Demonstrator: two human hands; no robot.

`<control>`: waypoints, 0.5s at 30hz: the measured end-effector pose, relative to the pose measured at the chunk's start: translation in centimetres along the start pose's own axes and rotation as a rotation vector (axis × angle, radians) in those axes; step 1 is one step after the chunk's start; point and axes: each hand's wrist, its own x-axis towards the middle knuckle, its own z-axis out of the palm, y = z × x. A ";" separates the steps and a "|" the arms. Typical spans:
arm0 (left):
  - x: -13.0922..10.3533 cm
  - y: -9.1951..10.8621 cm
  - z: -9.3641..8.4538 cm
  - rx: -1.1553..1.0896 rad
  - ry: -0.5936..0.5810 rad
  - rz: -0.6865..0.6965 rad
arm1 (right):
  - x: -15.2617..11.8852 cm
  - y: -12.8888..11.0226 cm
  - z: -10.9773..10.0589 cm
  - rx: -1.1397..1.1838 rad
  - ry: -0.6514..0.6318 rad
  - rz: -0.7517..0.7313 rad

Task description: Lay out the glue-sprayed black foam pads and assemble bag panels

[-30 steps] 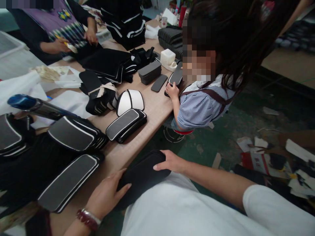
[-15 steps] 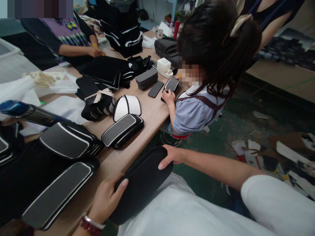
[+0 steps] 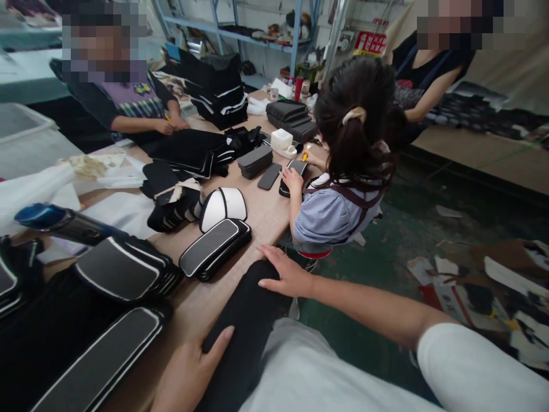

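A long stack of black fabric pieces (image 3: 246, 309) lies over my lap at the table's front edge. My left hand (image 3: 189, 369) is at its near left side, thumb on top and the other fingers mostly hidden by the hand and stack. At the far end, my right hand (image 3: 287, 274) rests against the stack with its fingers spread and stretched out. Beyond it on the table, a stack of black pads with a grey, white-edged top (image 3: 214, 243) sits beside a white pad with black trim (image 3: 223, 207).
More white-edged pads (image 3: 118, 272) and a dark bottle (image 3: 64, 220) are on the left of the table (image 3: 268, 214). A seated person (image 3: 338, 212) handles a pad at the right edge. Two other people are farther back. Scraps litter the floor at right.
My right hand has loosened from the black stack, its fingers now spread. My left hand has shifted slightly down and right. The view has tilted up, showing more of the background.
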 end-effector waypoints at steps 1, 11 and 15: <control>0.0 0.1 -0.1 -0.003 -0.015 -0.002 | -0.1 -0.6 0.1 -0.088 -0.023 -0.077; -0.1 -0.2 -1.2 -0.185 -0.129 0.148 | 1.7 0.6 1.7 -0.082 -0.073 -0.150; -0.3 -0.5 -1.8 -0.246 -0.121 0.192 | 2.1 1.5 3.5 0.119 -0.084 -0.004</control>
